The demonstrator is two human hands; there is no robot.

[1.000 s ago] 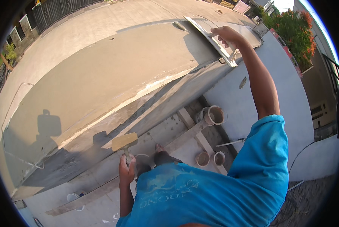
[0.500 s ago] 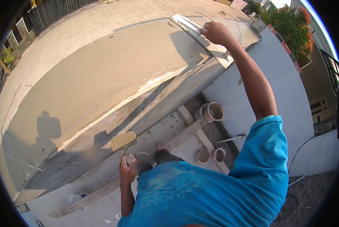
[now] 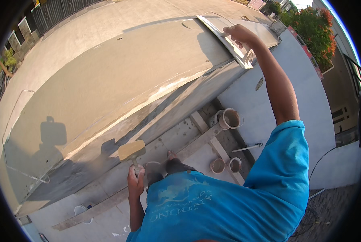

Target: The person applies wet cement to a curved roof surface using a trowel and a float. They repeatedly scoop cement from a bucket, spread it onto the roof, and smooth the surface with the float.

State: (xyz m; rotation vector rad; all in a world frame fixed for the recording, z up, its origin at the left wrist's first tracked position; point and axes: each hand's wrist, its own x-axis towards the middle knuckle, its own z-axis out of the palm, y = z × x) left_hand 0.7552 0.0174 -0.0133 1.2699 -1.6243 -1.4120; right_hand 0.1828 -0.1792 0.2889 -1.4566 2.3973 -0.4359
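Compared with half a second ago, the right hand and its long white float have shifted a little to the right, and the float's left edge now looks more raised; the trowel has hardly moved. From where I watch, the float's long axis runs on a slant, from a far end at the upper left to a near end at the lower right, across the far part of the plastered surface and as far as its near edge. I see it beneath the right hand, with one end reaching out past the fingers and the other coming back below the wrist (its shadow falls just to its left). That hand is closed, its fingers curled around the grip on the float's back. I can't tell how much of the float's underside touches the plaster.

My left hand is closed too, wrapped about the trowel's handle. The trowel lies beyond the fingers: its handle points up and away, and its yellowish blade sits crosswise at the top, long side nearly level. Farther right, well apart from the trowel, a large bucket stands near two smaller ones.
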